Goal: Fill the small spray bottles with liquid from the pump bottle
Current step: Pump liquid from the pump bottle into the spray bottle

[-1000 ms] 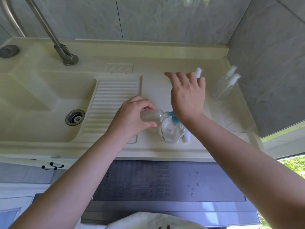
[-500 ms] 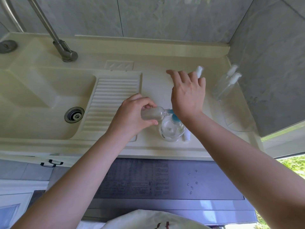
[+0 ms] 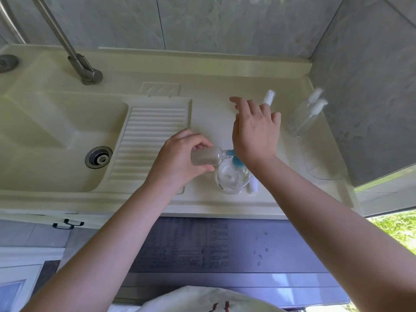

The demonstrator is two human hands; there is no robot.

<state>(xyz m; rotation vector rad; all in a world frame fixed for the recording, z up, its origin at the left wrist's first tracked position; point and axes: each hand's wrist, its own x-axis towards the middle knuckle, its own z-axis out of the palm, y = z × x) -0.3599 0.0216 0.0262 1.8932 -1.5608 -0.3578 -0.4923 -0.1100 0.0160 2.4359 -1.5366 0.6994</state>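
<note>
A clear pump bottle [image 3: 233,179] with a blue pump head [image 3: 236,162] stands near the counter's front edge. My left hand [image 3: 180,158] grips a small clear spray bottle [image 3: 208,156], uncapped and tipped sideways, its neck at the blue nozzle. My right hand [image 3: 254,134] presses down on the pump head with its palm, fingers straight. A white spray cap [image 3: 252,186] lies right of the pump bottle. Another small bottle's white cap [image 3: 269,97] shows behind my right fingers. Two capped clear spray bottles [image 3: 304,115] stand by the right wall.
A cream sink basin [image 3: 56,136] with a drain [image 3: 98,157] and ribbed washboard [image 3: 148,143] lies to the left, a metal faucet [image 3: 85,70] behind it. A clear plastic piece [image 3: 319,163] rests at the right edge. Grey walls close the back and right.
The view has shifted slightly; both hands stay at the pump bottle, the small bottle still at the nozzle and my right palm still on the pump head.
</note>
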